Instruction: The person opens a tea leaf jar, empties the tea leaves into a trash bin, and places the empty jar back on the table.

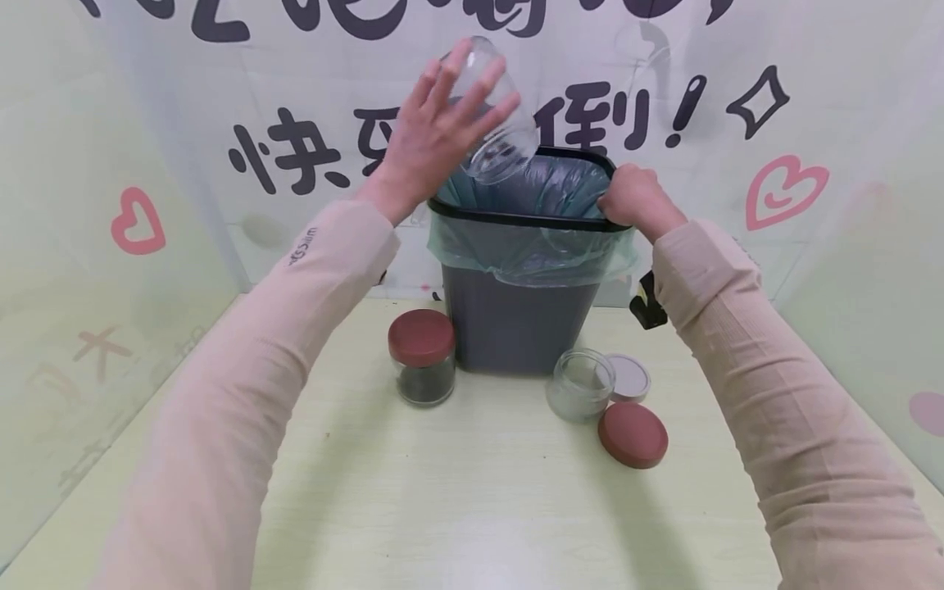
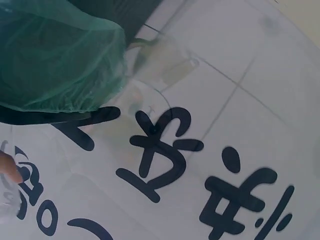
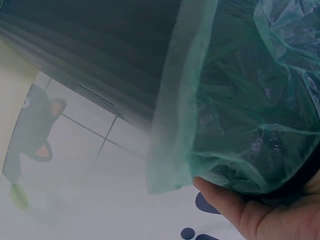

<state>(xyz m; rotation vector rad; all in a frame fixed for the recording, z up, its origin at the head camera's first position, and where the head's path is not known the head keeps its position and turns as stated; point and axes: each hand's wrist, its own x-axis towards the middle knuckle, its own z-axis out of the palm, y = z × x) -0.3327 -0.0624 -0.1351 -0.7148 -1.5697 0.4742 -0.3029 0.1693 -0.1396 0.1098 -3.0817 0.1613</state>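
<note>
My left hand (image 1: 435, 135) grips a clear jar (image 1: 510, 152) from above, tilted mouth-down over the opening of a grey trash bin (image 1: 516, 324). No contents can be made out inside the jar. A translucent green liner (image 1: 527, 258) folds over the bin's black rim (image 1: 516, 219). At the rim's right side, my right hand (image 1: 634, 195) holds the edge, with the thumb (image 3: 220, 197) against the liner in the right wrist view. The left wrist view catches only a fingertip (image 2: 9, 167) and part of the jar (image 2: 7, 200) at its left edge.
Left of the bin stands a jar with a red lid (image 1: 421, 336) and dark lower part. To the right are an uncovered clear jar (image 1: 578, 389), a whitish disc (image 1: 628, 377) and a loose red lid (image 1: 633, 434). A printed backdrop (image 1: 295, 74) rises behind the table (image 1: 442, 500).
</note>
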